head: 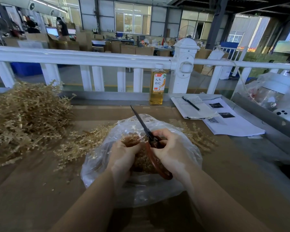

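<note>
Scissors and sprig over the bag

The right hand is curled round the red handles. The blades look closed and point up and away toward the bottle. The left hand pinches the small sprig just beside the pivot, above the clear bag on the cardboard-covered table.

For a clean cut, I would feed the stem deep into the blades near the pivot. Both hands should stay over the bag's mouth so the bits drop inside, with the left fingertips clear of the edge.

The sprig looks pale, translucent, thin and branched, like the golden pile to the left.
</note>
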{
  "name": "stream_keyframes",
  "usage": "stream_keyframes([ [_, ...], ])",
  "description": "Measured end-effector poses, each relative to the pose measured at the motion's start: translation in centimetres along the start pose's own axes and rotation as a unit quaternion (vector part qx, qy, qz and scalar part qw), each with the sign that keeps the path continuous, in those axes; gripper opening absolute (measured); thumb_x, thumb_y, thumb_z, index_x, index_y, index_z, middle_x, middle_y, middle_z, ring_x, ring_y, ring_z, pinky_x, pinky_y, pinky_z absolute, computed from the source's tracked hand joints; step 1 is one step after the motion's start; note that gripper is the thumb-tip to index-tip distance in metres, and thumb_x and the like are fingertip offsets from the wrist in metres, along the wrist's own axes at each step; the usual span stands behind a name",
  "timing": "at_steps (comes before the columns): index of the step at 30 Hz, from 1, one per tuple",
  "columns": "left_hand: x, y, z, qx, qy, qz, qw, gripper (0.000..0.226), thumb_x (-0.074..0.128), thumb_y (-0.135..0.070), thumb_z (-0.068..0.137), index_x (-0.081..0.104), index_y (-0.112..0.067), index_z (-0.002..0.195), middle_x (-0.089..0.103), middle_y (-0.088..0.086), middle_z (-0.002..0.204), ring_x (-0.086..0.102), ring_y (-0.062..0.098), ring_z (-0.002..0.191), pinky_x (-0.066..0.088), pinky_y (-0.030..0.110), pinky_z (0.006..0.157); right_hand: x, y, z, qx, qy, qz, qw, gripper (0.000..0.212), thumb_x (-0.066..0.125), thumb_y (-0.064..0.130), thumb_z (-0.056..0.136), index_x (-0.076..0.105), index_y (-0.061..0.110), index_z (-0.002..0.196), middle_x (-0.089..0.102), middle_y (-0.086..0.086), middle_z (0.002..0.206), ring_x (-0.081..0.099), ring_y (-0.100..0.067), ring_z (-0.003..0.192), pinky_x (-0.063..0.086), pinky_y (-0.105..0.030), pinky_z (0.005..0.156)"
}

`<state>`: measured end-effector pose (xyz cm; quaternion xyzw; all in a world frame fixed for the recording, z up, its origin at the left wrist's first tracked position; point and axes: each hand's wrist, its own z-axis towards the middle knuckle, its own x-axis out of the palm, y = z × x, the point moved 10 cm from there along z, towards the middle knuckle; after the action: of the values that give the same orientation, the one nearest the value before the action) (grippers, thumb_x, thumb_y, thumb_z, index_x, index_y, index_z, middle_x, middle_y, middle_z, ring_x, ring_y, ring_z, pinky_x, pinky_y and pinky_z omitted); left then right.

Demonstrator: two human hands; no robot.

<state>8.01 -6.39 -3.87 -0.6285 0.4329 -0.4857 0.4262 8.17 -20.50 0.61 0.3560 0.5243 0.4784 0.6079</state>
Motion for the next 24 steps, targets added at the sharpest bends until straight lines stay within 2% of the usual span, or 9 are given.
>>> stream_keyframes([
  [2, 0.5, 0.0, -0.3, -0.006, 0.032, -0.015, 0.999, 0.018, 0.071, -0.007, 0.081, 0.069, 0.000, 0.096, 0.073, 0.016, 0.085, 0.072, 0.030, 0.079, 0.059, 0.036, 0.063, -0.1, -0.1, 0.1, 0.005, -0.013, 0.003, 1.000, 0.033, 0.076, 0.017, 0.080, 0.055, 0.040, 0.089, 0.061, 0.018, 0.081, 0.058, 0.017, 0.072, 0.043, -0.003, 0.052],
  [5, 1.1, -0.2, -0.6, 0.001, 0.074, -0.009, 0.997, 0.027, 0.073, -0.004, 0.075, 0.067, 0.004, 0.101, 0.073, 0.018, 0.092, 0.071, 0.032, 0.085, 0.059, 0.037, 0.068, -0.8, -0.3, 0.3, 0.018, -0.044, 0.005, 0.999, 0.036, 0.077, 0.019, 0.079, 0.054, 0.041, 0.095, 0.056, 0.022, 0.082, 0.057, 0.011, 0.071, 0.047, -0.006, 0.054],
  [8, 1.0, -0.6, -0.9, 0.015, 0.068, -0.003, 0.998, 0.032, 0.075, 0.003, 0.068, 0.066, 0.008, 0.098, 0.073, 0.019, 0.087, 0.072, 0.031, 0.080, 0.058, 0.031, 0.061, -1.1, -0.8, 0.4, 0.022, -0.059, 0.003, 0.998, 0.037, 0.078, 0.020, 0.078, 0.055, 0.041, 0.099, 0.058, 0.020, 0.085, 0.059, 0.001, 0.080, 0.055, -0.022, 0.069],
  [12, 0.5, -0.4, -0.8, 0.006, 0.038, -0.021, 0.999, 0.034, 0.076, 0.006, 0.067, 0.066, 0.008, 0.100, 0.072, 0.020, 0.089, 0.071, 0.032, 0.081, 0.060, 0.038, 0.067, -0.6, -1.3, 0.5, 0.016, -0.047, -0.025, 0.998, 0.035, 0.077, 0.026, 0.079, 0.054, 0.047, 0.094, 0.060, 0.019, 0.090, 0.060, -0.001, 0.086, 0.056, -0.024, 0.071],
  [15, -0.2, 0.3, -0.3, -0.021, 0.007, -0.062, 0.998, 0.030, 0.071, 0.008, 0.072, 0.065, 0.007, 0.101, 0.071, 0.022, 0.093, 0.070, 0.035, 0.086, 0.057, 0.046, 0.079, -1.0, -1.0, 0.4, -0.007, -0.058, -0.106, 0.993, 0.027, 0.071, 0.040, 0.080, 0.053, 0.048, 0.097, 0.064, 0.015, 0.094, 0.062, 0.002, 0.086, 0.054, -0.016, 0.070],
  [18, -0.8, 0.7, 0.1, -0.030, -0.019, -0.114, 0.993, 0.023, 0.064, 0.015, 0.076, 0.064, 0.002, 0.095, 0.070, 0.020, 0.088, 0.069, 0.034, 0.081, 0.057, 0.042, 0.077, -1.8, -0.2, -0.2, -0.027, -0.071, -0.220, 0.973, 0.037, 0.063, 0.057, 0.074, 0.046, 0.053, 0.106, 0.064, 0.023, 0.093, 0.061, -0.002, 0.092, 0.054, -0.032, 0.079],
  [20, -0.8, 0.8, 0.4, -0.031, -0.023, -0.145, 0.989, 0.025, 0.061, 0.017, 0.077, 0.060, 0.001, 0.097, 0.066, 0.018, 0.088, 0.066, 0.030, 0.081, 0.057, 0.035, 0.071, -2.5, 0.9, -0.9, -0.053, -0.092, -0.301, 0.948, 0.038, 0.061, 0.069, 0.069, 0.043, 0.057, 0.100, 0.055, 0.033, 0.080, 0.055, 0.008, 0.082, 0.046, -0.018, 0.068],
  [22, -0.8, 0.8, 0.5, -0.028, -0.026, -0.163, 0.986, 0.027, 0.059, 0.017, 0.079, 0.058, -0.001, 0.099, 0.063, 0.016, 0.088, 0.063, 0.027, 0.081, 0.058, 0.028, 0.063, -2.7, 1.7, -1.7, -0.079, -0.097, -0.331, 0.935, 0.039, 0.068, 0.066, 0.069, 0.048, 0.052, 0.099, 0.044, 0.037, 0.073, 0.048, 0.018, 0.075, 0.034, -0.003, 0.058],
  [24, -0.8, 0.8, 0.5, -0.026, -0.029, -0.180, 0.983, 0.027, 0.057, 0.018, 0.080, 0.058, -0.004, 0.096, 0.061, 0.015, 0.088, 0.062, 0.025, 0.080, 0.059, 0.025, 0.061, -2.5, 1.5, -2.2, -0.085, -0.084, -0.316, 0.941, 0.037, 0.076, 0.051, 0.072, 0.055, 0.043, 0.101, 0.039, 0.036, 0.073, 0.038, 0.034, 0.077, 0.026, 0.010, 0.067],
])
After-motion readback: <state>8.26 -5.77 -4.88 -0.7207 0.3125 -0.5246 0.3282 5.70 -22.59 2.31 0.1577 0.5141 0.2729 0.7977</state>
